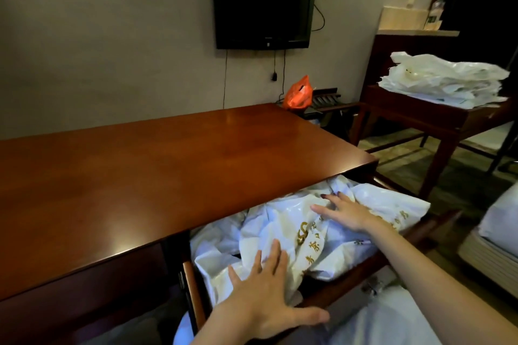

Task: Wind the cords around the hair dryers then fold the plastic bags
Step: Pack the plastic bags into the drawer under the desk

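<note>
Resting flat and open on the crumpled plastic bags (283,232) in the drawer (364,269), the left hand (266,297) and right hand (344,213) grip nothing; the bags look light, soft and slippery, best pinched at an edge.

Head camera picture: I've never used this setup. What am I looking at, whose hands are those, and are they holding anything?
There is no machine: a person wears one wide-angle camera on the head, looking down at their own hands. The left hand and right hand lie with straight fingers on crumpled white plastic bags filling an open drawer of a wooden desk. Neither hand grips anything. Further right, a stack of white bags sits on a side table. A television hangs on the wall.
</note>
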Demonstrator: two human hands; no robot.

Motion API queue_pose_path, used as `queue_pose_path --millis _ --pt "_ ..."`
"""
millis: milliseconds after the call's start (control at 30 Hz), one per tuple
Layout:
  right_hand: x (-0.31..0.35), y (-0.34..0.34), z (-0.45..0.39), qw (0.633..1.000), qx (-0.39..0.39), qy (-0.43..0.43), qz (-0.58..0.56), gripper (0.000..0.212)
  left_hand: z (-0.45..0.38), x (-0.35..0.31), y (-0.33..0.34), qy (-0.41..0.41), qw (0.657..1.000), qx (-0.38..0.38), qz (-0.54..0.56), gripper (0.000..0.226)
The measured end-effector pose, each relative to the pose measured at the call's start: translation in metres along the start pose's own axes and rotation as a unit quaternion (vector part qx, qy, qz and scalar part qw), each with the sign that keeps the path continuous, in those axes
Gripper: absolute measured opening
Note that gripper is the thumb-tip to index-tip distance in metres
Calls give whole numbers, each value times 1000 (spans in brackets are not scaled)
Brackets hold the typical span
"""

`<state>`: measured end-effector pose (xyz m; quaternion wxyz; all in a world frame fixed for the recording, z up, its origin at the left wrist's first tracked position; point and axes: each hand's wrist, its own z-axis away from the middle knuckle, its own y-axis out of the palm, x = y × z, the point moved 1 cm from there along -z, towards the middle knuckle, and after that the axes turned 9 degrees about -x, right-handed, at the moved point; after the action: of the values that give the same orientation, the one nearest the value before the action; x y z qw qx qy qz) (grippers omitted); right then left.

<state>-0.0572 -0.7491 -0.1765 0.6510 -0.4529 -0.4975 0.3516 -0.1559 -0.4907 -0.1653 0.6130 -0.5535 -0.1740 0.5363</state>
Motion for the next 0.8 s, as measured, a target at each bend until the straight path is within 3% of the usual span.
queue_pose_path --millis 133,200,333,533,600,700,800 --pt "19 10 12 991 -101 -67 61 67 -1 0 -3 14 1000 6 -21 122" --pt "37 15 14 986 -127 -79 71 56 -2 -1 -2 10 1000 2 -25 121" --pt "45 16 1 995 -68 -60 49 48 -4 -5 -9 3 998 5 -69 122" --pt "56 18 -5 994 -55 -57 81 47 -8 -5 -16 22 990 -41 -136 117" --pt "47 9 4 995 -57 -74 38 50 -15 0 -17 42 984 -60 -160 116" --pt "30 -11 33 977 -86 -157 -114 51 -26 9 -25 55 977 -101 -181 111" --pt "16 -23 61 962 -24 -203 -179 68 -33 19 -35 56 965 -147 -208 98"
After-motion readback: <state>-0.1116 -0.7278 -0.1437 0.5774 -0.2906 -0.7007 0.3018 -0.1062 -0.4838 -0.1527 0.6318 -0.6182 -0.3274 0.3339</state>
